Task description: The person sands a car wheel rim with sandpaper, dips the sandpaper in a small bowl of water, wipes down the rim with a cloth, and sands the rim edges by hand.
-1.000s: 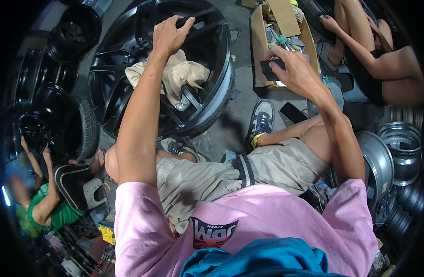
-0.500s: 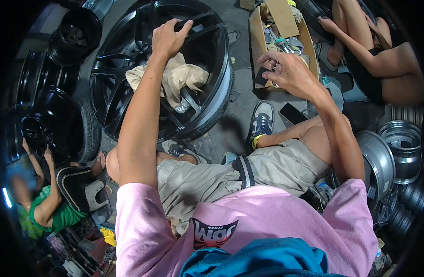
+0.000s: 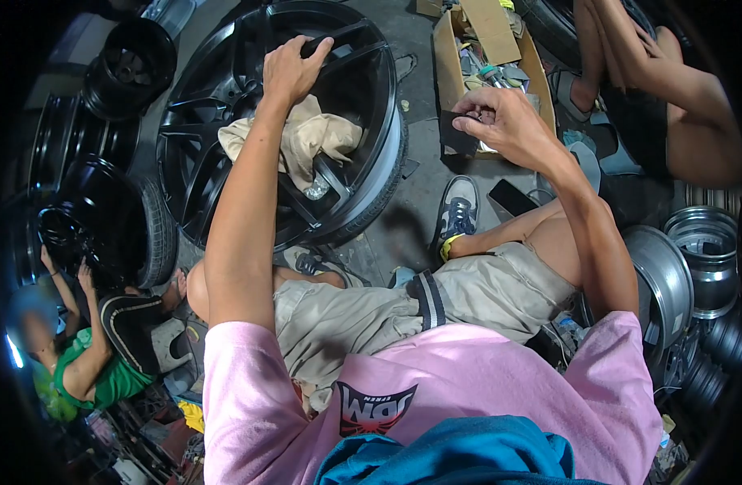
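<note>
A large black alloy wheel [image 3: 194,133] lies on the floor in front of me, its spokes facing up. My left hand [image 3: 291,73] is on one of its upper spokes, fingers curled over the dark surface and thumb apart; its fingertips are partly hidden. Beneath my left wrist a crumpled beige cloth [image 3: 326,137] is draped over the spokes. My right hand [image 3: 504,121] pinches a small dark flat sheet [image 3: 458,134], which looks like sandpaper, between thumb and fingers. That sheet hangs beside the near left corner of a cardboard box [image 3: 546,97].
Tools and small items fill the box. A phone [image 3: 512,198] lies beside my shoe [image 3: 458,212]. Black wheels [image 3: 131,66] are stacked at left, silver rims [image 3: 662,275] at right. One person [image 3: 104,364] sits at lower left, another [image 3: 646,105] at upper right.
My right fingers have closed more tightly, and the dark sheet now shows more fully. My left hand has barely moved. The person at upper right has shifted their arms and legs.
</note>
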The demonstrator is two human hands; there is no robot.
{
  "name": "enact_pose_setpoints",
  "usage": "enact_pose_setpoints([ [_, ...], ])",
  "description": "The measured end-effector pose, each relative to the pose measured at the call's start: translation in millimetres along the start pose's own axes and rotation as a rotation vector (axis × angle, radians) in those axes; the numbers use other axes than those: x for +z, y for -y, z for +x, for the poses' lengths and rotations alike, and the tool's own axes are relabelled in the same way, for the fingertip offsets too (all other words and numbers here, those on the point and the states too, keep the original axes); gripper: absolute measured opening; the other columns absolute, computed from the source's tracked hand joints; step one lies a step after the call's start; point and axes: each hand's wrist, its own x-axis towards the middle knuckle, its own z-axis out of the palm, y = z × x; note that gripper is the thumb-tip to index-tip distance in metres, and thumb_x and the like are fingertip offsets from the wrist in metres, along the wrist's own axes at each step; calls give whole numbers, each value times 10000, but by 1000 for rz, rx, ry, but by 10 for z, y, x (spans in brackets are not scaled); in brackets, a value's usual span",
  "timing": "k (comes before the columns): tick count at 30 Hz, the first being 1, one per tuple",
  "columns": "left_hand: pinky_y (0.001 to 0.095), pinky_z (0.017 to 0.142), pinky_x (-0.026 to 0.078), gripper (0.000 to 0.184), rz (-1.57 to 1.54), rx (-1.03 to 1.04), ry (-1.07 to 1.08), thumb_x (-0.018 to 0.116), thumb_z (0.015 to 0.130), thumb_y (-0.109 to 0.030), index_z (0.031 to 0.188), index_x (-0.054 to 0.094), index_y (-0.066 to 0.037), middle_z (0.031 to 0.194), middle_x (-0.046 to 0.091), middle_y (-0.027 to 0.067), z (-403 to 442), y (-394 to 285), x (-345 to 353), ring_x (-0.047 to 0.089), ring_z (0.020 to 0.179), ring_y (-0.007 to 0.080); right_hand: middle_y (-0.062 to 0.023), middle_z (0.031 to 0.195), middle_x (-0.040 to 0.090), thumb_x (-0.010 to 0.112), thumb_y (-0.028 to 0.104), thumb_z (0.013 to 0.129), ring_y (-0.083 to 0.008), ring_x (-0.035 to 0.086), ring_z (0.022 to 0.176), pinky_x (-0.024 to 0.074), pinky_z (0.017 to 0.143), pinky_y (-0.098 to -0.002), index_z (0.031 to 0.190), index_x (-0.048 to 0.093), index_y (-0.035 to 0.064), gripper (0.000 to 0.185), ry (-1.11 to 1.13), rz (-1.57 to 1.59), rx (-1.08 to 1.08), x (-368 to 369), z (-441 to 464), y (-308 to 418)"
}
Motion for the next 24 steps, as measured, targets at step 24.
enact_pose_setpoints([
  [24,462,1091,504,662,-67,-20,-60,623,938,-638,1246,780,-73,1172,769,227,-18,47,46,713,1146,403,-19,902,648,817,117,901,-75,562,795,491,733,-244,1178,691,9,322,-25,130,78,623,-218,-126],
])
